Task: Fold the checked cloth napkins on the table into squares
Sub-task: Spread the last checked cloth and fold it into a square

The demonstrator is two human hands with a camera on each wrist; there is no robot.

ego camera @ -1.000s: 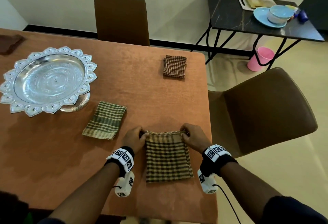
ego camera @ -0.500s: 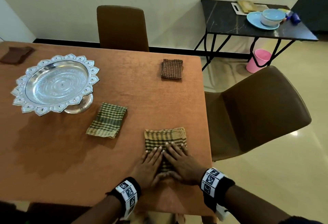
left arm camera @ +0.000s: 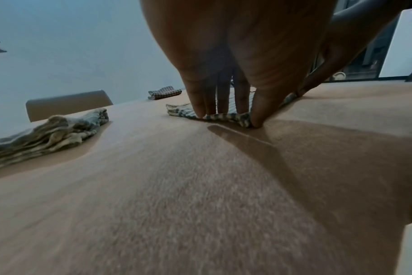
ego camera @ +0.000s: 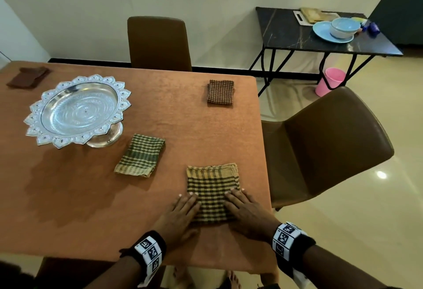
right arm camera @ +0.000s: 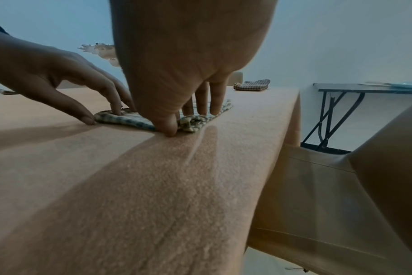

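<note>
Presently: tan-and-brown checked cloth napkin (ego camera: 211, 188), folded square, near right edge of orange worktop (ego camera: 91, 197). Left hand (ego camera: 180, 214), right hand (ego camera: 246, 212): fingers (left arm camera: 223, 100) straight, flat on near edge, likely setting crease; gripping nothing.

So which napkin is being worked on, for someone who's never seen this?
On the orange table, look at the near edge by the side chair. The tan-and-dark checked napkin there is the only one under both hands.
</note>
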